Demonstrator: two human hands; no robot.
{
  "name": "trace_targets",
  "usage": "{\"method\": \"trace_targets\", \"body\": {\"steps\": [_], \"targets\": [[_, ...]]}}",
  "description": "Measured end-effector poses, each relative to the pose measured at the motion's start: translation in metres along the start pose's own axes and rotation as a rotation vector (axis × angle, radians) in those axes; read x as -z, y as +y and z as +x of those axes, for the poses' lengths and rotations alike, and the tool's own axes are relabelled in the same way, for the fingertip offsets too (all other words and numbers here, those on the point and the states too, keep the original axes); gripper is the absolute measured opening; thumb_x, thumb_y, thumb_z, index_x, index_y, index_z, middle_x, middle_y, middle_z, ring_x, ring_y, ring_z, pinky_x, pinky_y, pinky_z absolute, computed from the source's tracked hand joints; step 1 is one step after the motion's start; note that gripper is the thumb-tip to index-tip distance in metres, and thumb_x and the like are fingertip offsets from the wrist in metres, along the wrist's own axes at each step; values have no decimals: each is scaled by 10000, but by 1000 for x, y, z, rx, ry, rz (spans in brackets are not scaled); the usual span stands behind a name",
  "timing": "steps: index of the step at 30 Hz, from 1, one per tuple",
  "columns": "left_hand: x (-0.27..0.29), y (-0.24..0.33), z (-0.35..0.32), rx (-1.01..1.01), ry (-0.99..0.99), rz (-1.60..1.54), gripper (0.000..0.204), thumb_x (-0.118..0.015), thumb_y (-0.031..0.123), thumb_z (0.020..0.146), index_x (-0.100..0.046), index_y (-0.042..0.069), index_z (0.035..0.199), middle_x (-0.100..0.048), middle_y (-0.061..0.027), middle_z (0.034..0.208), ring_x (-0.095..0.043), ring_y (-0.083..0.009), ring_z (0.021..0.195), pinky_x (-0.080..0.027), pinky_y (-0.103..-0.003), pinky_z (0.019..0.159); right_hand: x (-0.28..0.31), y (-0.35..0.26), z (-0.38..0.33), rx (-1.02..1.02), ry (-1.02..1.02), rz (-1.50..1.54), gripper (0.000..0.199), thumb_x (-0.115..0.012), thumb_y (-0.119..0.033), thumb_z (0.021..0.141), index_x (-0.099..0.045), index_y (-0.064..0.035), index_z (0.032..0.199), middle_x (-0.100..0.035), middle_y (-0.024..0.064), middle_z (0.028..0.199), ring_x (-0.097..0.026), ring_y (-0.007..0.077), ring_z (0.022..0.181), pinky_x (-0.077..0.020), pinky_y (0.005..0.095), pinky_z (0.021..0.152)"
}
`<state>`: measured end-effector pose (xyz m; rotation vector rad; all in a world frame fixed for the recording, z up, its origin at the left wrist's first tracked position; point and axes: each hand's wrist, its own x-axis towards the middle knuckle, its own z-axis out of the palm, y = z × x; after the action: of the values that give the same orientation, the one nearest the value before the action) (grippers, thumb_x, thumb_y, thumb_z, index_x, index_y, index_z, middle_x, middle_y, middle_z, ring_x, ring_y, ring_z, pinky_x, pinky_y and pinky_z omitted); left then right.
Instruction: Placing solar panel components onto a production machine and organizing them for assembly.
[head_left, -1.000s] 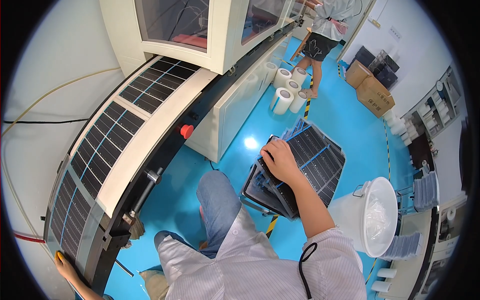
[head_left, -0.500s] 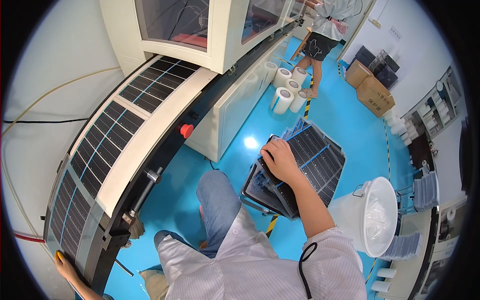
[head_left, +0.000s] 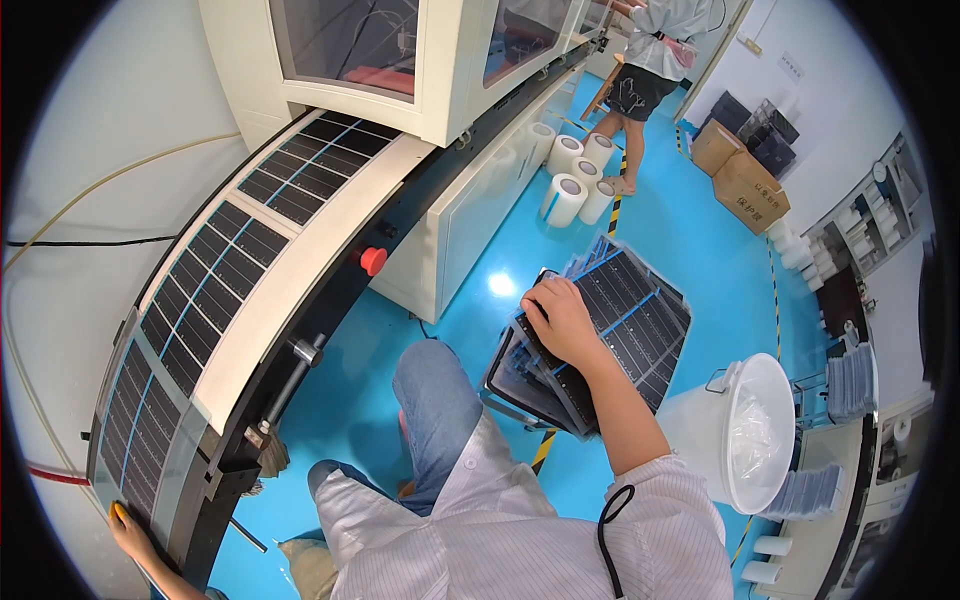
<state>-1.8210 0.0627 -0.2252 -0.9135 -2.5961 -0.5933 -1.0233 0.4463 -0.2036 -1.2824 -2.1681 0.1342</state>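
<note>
At the lower left, my left hand (head_left: 132,536) is closed at the near end of a dark solar panel sheet (head_left: 142,430) on the machine's curved bed. Yellow covers one fingertip, and some of its fingers are hidden. Several similar panels, gridded with blue strips, lie farther along the bed. On my right is a stack of dark solar panels (head_left: 640,325), fanned unevenly, with clear film edges showing. My right hand (head_left: 558,318) lies over the stack's left edge, fingers curled around the edge of an upper panel.
A white machine housing (head_left: 435,80) with windows covers the bed's far end. On its black rail sits a red button (head_left: 373,262). White film rolls (head_left: 565,200) stand on the blue floor. A white bucket (head_left: 690,430) with clear plastic is at my right. Beyond the rolls stands another person (head_left: 650,90).
</note>
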Motion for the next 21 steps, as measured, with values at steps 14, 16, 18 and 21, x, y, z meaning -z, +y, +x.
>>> {"method": "trace_targets", "body": {"steps": [14, 16, 18, 21], "targets": [[3, 4, -3, -2, 6, -7, 333, -466, 120, 934, -557, -30, 1217, -595, -196, 1194, -554, -330, 1121, -409, -354, 971, -1, 0, 0, -5, -1, -1, 82, -582, -118, 872, -605, -40, 868, -587, 109, 872, -548, 303, 922, -369, 421, 977], [2, 2, -1, 5, -6, -34, 335, -470, 123, 933, -558, -29, 1219, -596, -196, 1193, -555, -331, 1119, -409, -355, 970, 0, 0, 0, -3, 1, -4, 85, -583, -122, 873, -607, -40, 870, -588, 109, 875, -547, 305, 923, -369, 420, 977], [2, 9, -3, 7, -2, -25, 335, -471, 125, 934, -559, -29, 1218, -597, -196, 1192, -556, -331, 1118, -409, -354, 969, 0, 0, 0, -13, -12, -1, 90, -581, -125, 874, -607, -39, 869, -589, 109, 878, -546, 307, 926, -368, 421, 977], [4, 3, -2, 14, 3, -28, 336, -468, 128, 934, -559, -27, 1219, -597, -195, 1193, -555, -330, 1119, -408, -353, 970, 0, -1, 1, 2, -2, -1, 91, -579, -126, 876, -607, -39, 869, -590, 109, 877, -545, 308, 926, -369, 421, 974]]}}
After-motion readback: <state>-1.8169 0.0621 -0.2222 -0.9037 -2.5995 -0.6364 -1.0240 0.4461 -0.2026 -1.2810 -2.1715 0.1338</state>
